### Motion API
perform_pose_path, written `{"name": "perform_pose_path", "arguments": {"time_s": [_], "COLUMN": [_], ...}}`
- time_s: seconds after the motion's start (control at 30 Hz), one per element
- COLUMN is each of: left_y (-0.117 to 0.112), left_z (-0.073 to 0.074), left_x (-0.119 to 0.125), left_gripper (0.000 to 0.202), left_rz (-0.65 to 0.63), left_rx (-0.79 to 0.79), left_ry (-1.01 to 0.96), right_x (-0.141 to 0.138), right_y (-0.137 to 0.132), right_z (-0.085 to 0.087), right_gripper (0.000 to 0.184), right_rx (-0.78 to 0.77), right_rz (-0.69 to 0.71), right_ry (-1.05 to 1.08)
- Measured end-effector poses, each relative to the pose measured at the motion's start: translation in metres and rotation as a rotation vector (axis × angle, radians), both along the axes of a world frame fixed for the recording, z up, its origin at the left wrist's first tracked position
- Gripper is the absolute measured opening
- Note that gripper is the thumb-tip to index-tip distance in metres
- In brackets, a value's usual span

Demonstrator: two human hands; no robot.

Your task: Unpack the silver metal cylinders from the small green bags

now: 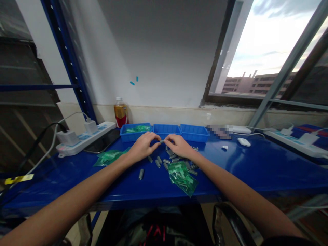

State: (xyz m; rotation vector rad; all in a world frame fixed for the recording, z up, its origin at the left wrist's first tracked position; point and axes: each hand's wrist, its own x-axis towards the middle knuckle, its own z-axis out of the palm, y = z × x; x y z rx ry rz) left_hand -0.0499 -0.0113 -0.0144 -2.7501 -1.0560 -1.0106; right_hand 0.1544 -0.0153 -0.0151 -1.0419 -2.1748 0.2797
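My left hand (145,146) and my right hand (178,146) meet over the middle of the table. Between their fingertips is a small metal cylinder (161,141), pinched from both sides. Several similar grey metal cylinders (158,163) lie scattered below my hands, and one cylinder (141,174) stays apart nearer the front edge. Under my right wrist a green plastic bag (182,177) holds thin metal pieces. More green bags (110,157) lie beside my left forearm. Small light metal parts (195,149) show just past my right hand.
Along the wall stand three blue bins: a left bin (123,137) holding green bags, a middle bin (167,129) and a right bin (196,136). A drink bottle (121,114), phone (102,141) and power strip (77,142) are left. A white earbud case (244,142) lies right.
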Motion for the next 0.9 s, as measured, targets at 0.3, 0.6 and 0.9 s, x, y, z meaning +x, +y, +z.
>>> {"name": "perform_pose_path", "arguments": {"time_s": [0.3,0.6,0.9], "left_y": [-0.0017,-0.0023,-0.0027], "left_z": [-0.002,0.0012,0.0001], "left_x": [0.0027,0.001,0.0009], "left_gripper": [0.036,0.021,0.022], "left_rz": [-0.005,0.039,0.028], "left_rx": [-0.17,-0.119,-0.138], "left_ry": [0.125,0.089,0.025], "right_x": [0.002,0.0012,-0.0006], "right_y": [0.001,0.0021,-0.0015], "right_z": [-0.0043,-0.0052,-0.0028], "right_gripper": [0.011,0.021,0.015], "right_rx": [0.21,0.126,0.161], "right_rz": [0.079,0.016,0.05], "right_ry": [-0.042,-0.053,-0.089]}}
